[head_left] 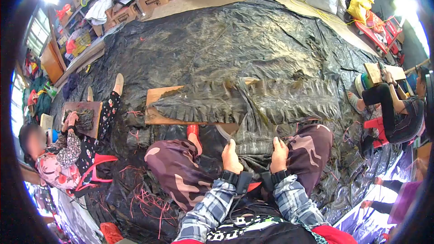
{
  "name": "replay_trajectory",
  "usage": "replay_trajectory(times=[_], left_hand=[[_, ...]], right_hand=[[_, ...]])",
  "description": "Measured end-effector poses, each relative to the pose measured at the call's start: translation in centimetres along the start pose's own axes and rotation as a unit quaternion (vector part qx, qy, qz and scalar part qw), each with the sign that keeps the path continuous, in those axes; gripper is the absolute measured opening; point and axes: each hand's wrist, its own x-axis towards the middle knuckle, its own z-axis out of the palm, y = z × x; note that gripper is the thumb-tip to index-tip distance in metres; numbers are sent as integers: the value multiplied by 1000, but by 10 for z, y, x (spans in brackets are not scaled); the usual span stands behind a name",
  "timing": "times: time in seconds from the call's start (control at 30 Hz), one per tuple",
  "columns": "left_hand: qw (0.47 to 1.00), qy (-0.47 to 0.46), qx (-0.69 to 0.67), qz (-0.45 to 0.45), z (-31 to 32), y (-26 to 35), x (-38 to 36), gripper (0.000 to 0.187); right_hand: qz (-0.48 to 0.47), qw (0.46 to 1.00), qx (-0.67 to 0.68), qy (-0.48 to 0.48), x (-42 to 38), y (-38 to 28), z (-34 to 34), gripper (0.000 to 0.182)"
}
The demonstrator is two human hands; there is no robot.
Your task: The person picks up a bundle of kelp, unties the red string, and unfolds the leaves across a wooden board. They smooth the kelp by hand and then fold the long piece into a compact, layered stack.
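both hands pressing down on a dark, wet-looking pleated sheet

left hand (232, 157) and right hand (279, 154) are lying flat, fingers closed, gripping nothing, on the dark ruffled sheet (253, 104) at lower centre; it is draping over the flat wooden board (156, 108) and could be slipping or tearing.

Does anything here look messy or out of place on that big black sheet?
Yes. Loose red strings lie scattered on the black sheet by the person's left knee. The dark pleated material overhangs its wooden board and bunches where the left hand and right hand press it.
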Motion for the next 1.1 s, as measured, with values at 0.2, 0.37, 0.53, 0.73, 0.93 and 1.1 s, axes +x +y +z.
replay_trajectory(times=[0.2,0.37,0.53,0.73,0.93,1.1], left_hand=[[999,-7,-38,39,-2,-14,7,34],[997,-27,-47,48,-9,-19,14,30],[997,-48,-39,48,-11,-16,17,22],[991,-96,-91,-8,-13,-3,8,23],[966,-51,-244,-69,13,18,-5,27],[994,-18,-80,-68,8,12,3,26]], right_hand=[[-43,998,12,51,-2,2,1,20],[-59,997,27,37,-2,2,2,19],[-69,997,26,31,-1,-3,4,10],[-32,998,52,2,8,9,-14,21],[-3,999,41,3,14,4,-12,15],[16,998,48,-25,4,-7,6,26]])
